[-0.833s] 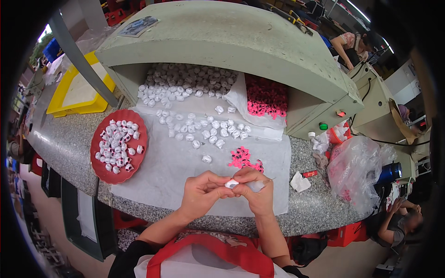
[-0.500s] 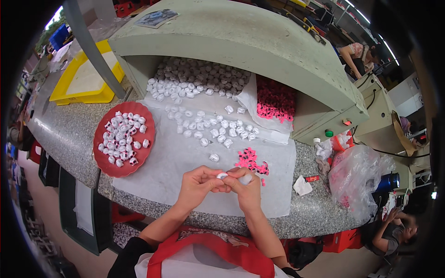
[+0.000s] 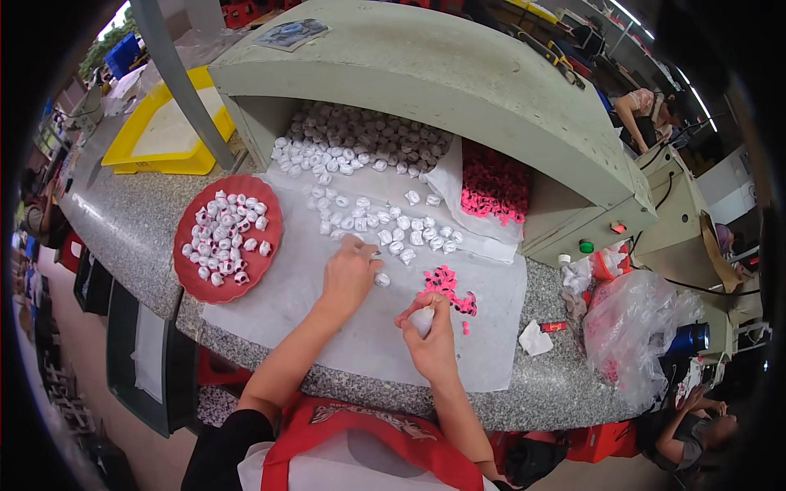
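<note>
Room: a workshop; strip lights (image 3: 696,96) and one person (image 3: 643,114) at upper right, another person (image 3: 696,430) at lower right.
Worktop (image 3: 123,237): speckled grey stone, curving across the view.
Housing (image 3: 426,82): grey-green metal, open-fronted, standing on the worktop.
Paper sheet (image 3: 286,331): white, spread before the housing.
Bin (image 3: 123,356): dark green, below the worktop, left.
Tray (image 3: 160,164): yellow, shallow, left of the housing.
Plastic bag (image 3: 634,319): clear, crumpled, right.
Plate (image 3: 201,286): red, scalloped, bearing small white pieces, partly overlapping the sheet.
Left hand (image 3: 350,274): bent over the sheet, fingertips at the scattered white pieces (image 3: 398,234); whether pinching one, cannot tell.
Right hand (image 3: 432,344): apart from the left, curled around a whitish bottle-like container (image 3: 422,319).
Pink pieces (image 3: 440,281): a small heap on the sheet, just beyond the right hand.
Button (image 3: 585,246): green, on the housing's right front.
</note>
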### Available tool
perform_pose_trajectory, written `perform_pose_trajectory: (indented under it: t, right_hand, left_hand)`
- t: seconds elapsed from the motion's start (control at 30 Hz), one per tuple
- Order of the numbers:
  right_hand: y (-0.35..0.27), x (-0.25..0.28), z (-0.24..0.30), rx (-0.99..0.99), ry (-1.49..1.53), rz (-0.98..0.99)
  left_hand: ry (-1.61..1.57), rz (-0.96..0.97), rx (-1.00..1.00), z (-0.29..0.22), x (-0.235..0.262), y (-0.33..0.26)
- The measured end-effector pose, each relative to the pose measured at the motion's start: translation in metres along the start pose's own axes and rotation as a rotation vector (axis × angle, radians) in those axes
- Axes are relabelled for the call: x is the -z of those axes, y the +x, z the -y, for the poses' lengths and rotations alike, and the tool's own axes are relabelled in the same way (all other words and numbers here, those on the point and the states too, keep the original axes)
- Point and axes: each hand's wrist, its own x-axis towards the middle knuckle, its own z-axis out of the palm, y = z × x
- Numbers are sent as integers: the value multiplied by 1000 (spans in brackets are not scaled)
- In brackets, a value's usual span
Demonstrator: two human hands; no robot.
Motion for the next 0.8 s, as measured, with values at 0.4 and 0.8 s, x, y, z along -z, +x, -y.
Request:
perform_pose_trajectory:
  t: [0.4,0.8]
  right_hand:
    - [-22,17,52,259,61,-310]
    - [18,123,-1,326,624,-850]
  left_hand:
    - [-1682,403,632,-41,45,-19]
    - [-603,427,-230,-111,-25,-49]
